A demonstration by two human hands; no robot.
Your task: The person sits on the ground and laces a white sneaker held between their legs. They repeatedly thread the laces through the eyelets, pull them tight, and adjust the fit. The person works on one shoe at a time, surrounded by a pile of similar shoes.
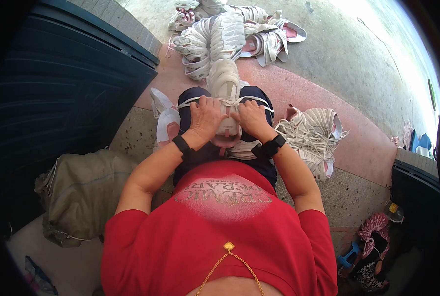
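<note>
A white sneaker [223, 81] with a pink lining lies on my lap, toe pointing away from me. My left hand [204, 118] grips its left side near the opening, and a white lace [188, 103] runs taut out to the left from it. My right hand [251, 117] grips the right side, with another stretch of lace [264, 102] pulled to the right. Both hands are closed on the shoe and its laces. Each wrist carries a black band.
A pile of white and pink sneakers [229, 29] lies on the concrete ahead. More sneakers with loose laces [311, 135] sit at my right, and a pair [164, 121] at my left. A grey-green bag [79, 190] rests at lower left beside a dark blue door [67, 98].
</note>
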